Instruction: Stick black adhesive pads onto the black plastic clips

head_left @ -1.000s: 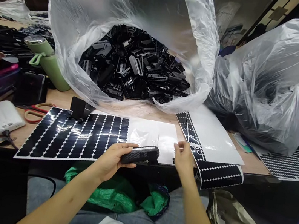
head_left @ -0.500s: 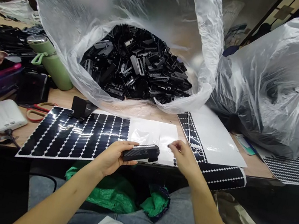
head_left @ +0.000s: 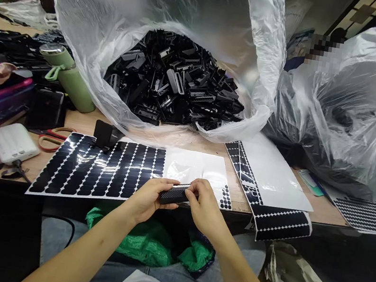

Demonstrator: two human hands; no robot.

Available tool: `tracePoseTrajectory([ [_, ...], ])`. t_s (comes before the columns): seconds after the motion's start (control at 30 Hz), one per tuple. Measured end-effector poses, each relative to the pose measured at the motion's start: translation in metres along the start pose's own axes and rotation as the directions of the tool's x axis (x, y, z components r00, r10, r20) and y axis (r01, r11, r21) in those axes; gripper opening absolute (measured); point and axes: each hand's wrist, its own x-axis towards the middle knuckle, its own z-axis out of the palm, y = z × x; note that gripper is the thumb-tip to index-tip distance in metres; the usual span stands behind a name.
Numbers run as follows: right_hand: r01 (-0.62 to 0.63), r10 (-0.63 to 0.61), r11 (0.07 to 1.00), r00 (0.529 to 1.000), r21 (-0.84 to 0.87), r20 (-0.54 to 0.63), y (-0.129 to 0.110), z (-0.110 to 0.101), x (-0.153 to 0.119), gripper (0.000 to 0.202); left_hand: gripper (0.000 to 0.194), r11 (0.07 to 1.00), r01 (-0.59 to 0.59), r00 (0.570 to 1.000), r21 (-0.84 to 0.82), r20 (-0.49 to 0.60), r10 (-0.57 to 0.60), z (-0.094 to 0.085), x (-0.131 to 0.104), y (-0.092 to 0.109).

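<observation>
My left hand (head_left: 146, 200) grips a black plastic part (head_left: 173, 196) with a ribbed side, thumb above and fingers below. It is held level just over the table's front edge. My right hand (head_left: 206, 207) is closed in a pinch at the part's right end, fingertips touching it. Whatever lies between those fingertips is hidden. Beneath and behind the hands lies a sticker sheet (head_left: 71, 167) with rows of black rounded strips. Its right portion is bare white backing, with several small round black stickers (head_left: 226, 198) near the corner.
A big clear plastic bag (head_left: 255, 116) full of black plastic parts (head_left: 176, 81) stands behind the sheet. At left are a green bottle (head_left: 74, 86), red scissors (head_left: 52, 138), a white power bank (head_left: 13, 143) and a black block (head_left: 104, 135). More sticker sheets (head_left: 282, 224) lie at right.
My right hand has moved left from above the small round stickers to the part's right end, a tiny dark piece having shown at its fingertips before. My left hand keeps its hold.
</observation>
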Motion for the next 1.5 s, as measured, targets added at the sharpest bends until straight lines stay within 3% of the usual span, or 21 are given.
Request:
tracePoseTrajectory([
  [0.17, 0.06, -0.061, 0.998, 0.997, -0.025, -0.044, 0.001, 0.006, -0.001, 0.011, 0.018, 1.0, -0.004, 1.0, 0.003, 0.003, 0.003, 0.001, 0.0, -0.001],
  [0.23, 0.084, -0.089, 0.995, 0.988, -0.044, -0.125, 0.007, 0.007, -0.001, 0.004, 0.018, 1.0, -0.015, 1.0, -0.004, -0.014, 0.015, 0.001, 0.0, -0.001],
  [0.33, -0.001, -0.028, 0.996, 0.947, -0.088, -0.319, 0.02, 0.0, 0.0, 0.013, 0.018, 0.999, -0.042, 0.998, -0.019, -0.037, 0.041, 0.001, 0.0, 0.0],
  [0.4, -0.091, 0.045, 0.99, 0.931, -0.11, -0.362, 0.027, -0.005, -0.002, 0.019, 0.018, 0.998, -0.054, 0.998, -0.022, -0.039, 0.053, 0.001, 0.001, 0.001],
  [0.53, -0.083, 0.043, 0.988, 0.959, -0.13, -0.281, 0.035, -0.008, -0.004, 0.022, 0.019, 0.998, -0.06, 0.997, -0.009, -0.046, 0.06, 0.002, 0.003, -0.002],
  [0.73, -0.074, 0.036, 0.989, 0.962, -0.132, -0.27, 0.029, 0.0, -0.007, 0.016, 0.02, 0.996, -0.093, 0.993, 0.01, -0.073, 0.094, -0.001, 0.0, -0.002],
  [0.87, 0.078, -0.074, 0.995, 0.995, 0.057, -0.072, 0.004, -0.005, -0.025, 0.011, 0.021, 0.989, -0.09, 0.991, 0.117, -0.085, 0.101, -0.008, -0.003, -0.005],
  [0.97, 0.057, -0.072, 0.976, 0.995, 0.208, 0.066, -0.007, -0.011, -0.041, 0.012, 0.028, 0.951, -0.038, 0.999, 0.307, 0.003, 0.039, -0.017, -0.012, -0.021],
  [1.03, 0.014, -0.028, 0.973, 0.998, 0.232, 0.057, -0.005, -0.012, -0.046, 0.013, 0.03, 0.883, -0.06, 0.996, 0.465, 0.087, 0.022, -0.022, -0.022, -0.033],
  [1.13, -0.021, 0.018, 0.974, 1.0, 0.227, 0.018, 0.008, -0.011, -0.045, 0.016, 0.032, 0.723, -0.196, 0.975, 0.662, 0.211, 0.071, -0.027, -0.035, -0.039],
  [1.2, -0.039, 0.035, 0.972, 0.999, 0.231, 0.02, 0.016, -0.009, -0.042, 0.018, 0.031, 0.621, -0.294, 0.956, 0.727, 0.23, 0.183, -0.028, -0.028, -0.024],
  [1.27, -0.05, 0.046, 0.968, 0.999, 0.247, 0.023, 0.019, -0.007, -0.04, 0.019, 0.028, 0.538, -0.354, 0.908, 0.764, 0.145, 0.392, -0.031, -0.005, 0.009],
  [1.4, -0.043, 0.038, 0.956, 0.999, 0.289, 0.023, 0.012, -0.002, -0.04, 0.019, 0.018, 0.429, -0.289, 0.7, 0.855, -0.117, 0.705, -0.047, 0.073, 0.095],
  [1.5, -0.021, 0.017, 0.952, 1.0, 0.306, 0.016, 0.01, 0.0, -0.041, 0.019, 0.021, 0.406, -0.281, 0.619, 0.87, -0.159, 0.769, -0.065, 0.114, 0.142],
])
